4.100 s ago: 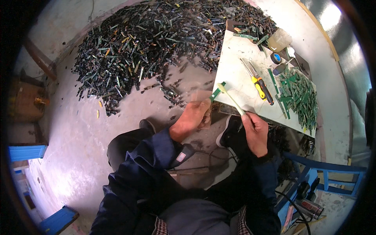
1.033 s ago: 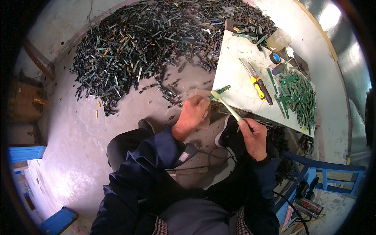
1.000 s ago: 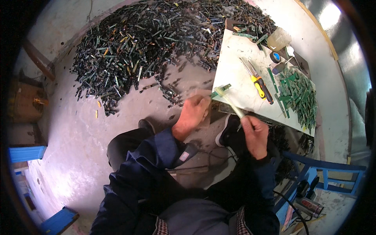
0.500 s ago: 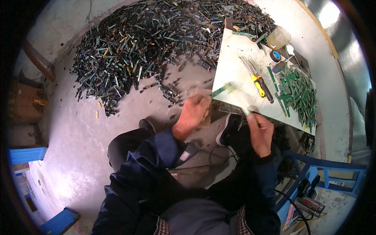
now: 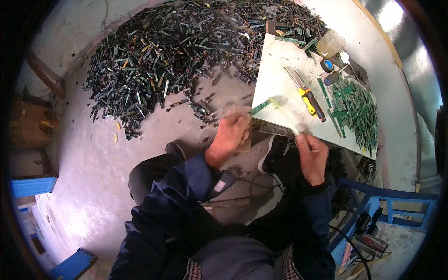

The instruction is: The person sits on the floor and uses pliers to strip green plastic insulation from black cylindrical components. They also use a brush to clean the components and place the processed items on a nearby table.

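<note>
Observed: the left hand, fingers clenched on a green circuit-board strip projecting beyond them; the right hand, fingers grasping a blurred, pale brush-like tool.

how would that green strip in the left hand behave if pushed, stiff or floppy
The green strip is probably stiff: it juts straight from the left hand with no visible sag. It's likely light, being narrow and held by one end. Looking flat, it would probably slide rather than roll.
</note>
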`<state>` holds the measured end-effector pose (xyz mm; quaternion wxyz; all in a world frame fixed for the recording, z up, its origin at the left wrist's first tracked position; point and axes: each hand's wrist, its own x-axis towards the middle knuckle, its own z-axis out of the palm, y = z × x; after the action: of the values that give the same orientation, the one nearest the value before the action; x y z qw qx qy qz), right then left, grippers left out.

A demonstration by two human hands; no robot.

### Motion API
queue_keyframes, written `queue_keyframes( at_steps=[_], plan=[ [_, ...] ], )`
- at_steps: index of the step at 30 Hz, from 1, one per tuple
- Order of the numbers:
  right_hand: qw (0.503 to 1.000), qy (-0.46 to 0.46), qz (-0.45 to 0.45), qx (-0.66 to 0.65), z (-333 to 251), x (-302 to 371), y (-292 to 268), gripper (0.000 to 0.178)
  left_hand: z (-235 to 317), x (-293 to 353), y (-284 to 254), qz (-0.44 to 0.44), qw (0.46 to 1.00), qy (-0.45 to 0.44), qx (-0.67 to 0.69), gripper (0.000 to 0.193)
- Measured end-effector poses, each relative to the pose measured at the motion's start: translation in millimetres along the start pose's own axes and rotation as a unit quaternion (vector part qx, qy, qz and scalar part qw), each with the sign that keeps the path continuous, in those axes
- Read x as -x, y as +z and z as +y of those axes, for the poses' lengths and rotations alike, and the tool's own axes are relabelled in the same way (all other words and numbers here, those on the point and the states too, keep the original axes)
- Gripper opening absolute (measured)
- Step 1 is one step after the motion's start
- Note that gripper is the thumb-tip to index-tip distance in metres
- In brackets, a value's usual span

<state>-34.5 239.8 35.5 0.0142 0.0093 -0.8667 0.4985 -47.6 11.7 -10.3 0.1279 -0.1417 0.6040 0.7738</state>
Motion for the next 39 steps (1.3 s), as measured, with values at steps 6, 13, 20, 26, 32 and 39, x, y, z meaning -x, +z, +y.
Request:
queue_keyframes(
  at_steps=[6,13,20,26,32,39],
  plan=[
    [0.998,0.020,-0.045,-0.049,-8.8,3.9,4.4,0.020,5.2,5.3,-5.2,-0.011,0.999,-0.027,0.028,0.032],
    [0.999,-0.012,0.014,-0.032,7.6,-1.5,1.2,0.020,3.6,5.6,-2.4,-0.052,0.996,-0.061,0.030,0.032],
    [0.999,0.019,-0.033,-0.034,8.4,-1.1,-2.8,0.025,10.2,10.3,-0.9,-0.050,0.997,-0.040,0.036,0.033],
    [0.996,0.046,-0.046,-0.055,6.1,-1.8,-6.7,0.027,3.0,1.5,-7.7,0.002,0.981,0.039,-0.191,0.035],
    [0.998,0.037,-0.048,-0.032,6.8,-3.3,-9.1,0.027,8.0,8.0,-8.8,0.081,0.882,0.180,-0.427,0.031],
    [0.997,0.044,-0.045,-0.047,1.4,-1.4,-4.3,0.026,14.2,14.0,-1.8,0.068,0.842,0.189,-0.501,0.033]
  ],
)
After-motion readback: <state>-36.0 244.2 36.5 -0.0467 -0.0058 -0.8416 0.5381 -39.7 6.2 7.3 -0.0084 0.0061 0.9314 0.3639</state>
